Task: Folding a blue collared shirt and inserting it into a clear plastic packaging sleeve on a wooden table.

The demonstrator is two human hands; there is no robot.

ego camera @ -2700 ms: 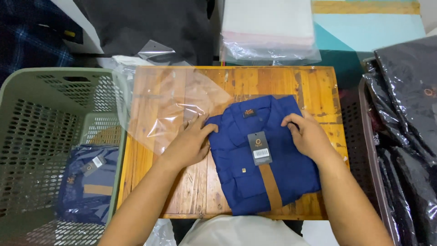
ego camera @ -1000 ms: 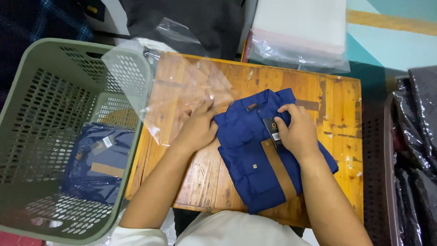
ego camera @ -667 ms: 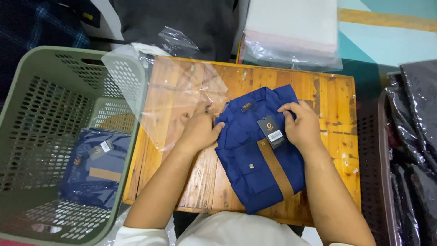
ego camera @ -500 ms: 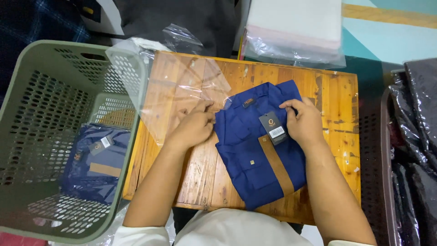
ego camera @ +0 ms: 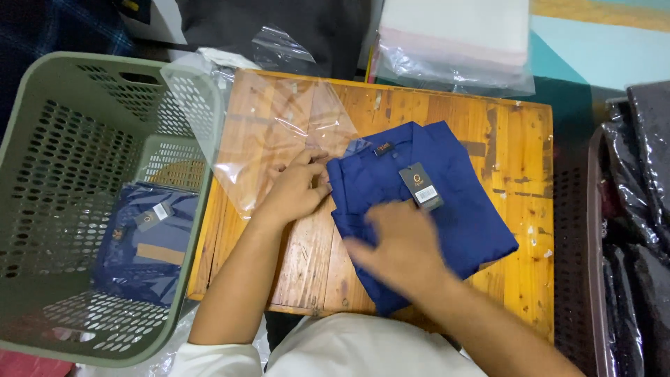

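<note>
A folded dark blue shirt (ego camera: pixel 453 202) with a hanging tag (ego camera: pixel 421 186) lies on the wooden table (ego camera: pixel 516 146). My left hand (ego camera: pixel 296 190) rests flat at the shirt's left edge, fingers on the mouth of a clear plastic bag (ego camera: pixel 272 132) that spreads over the table's left side. My right hand (ego camera: pixel 401 244), blurred, lies open over the lower middle of the shirt, below the tag. Neither hand grips anything that I can see.
A green perforated basket (ego camera: pixel 42 139) stands left of the table and holds a bagged blue shirt (ego camera: pixel 143 244). A stack of clear bags (ego camera: pixel 453 42) lies beyond the table. Dark bagged garments (ego camera: pixel 638 188) sit in a crate on the right.
My right hand has left the shirt's upper right, near the tag, and come down over its lower middle. The left hand stays at the bag's mouth.
</note>
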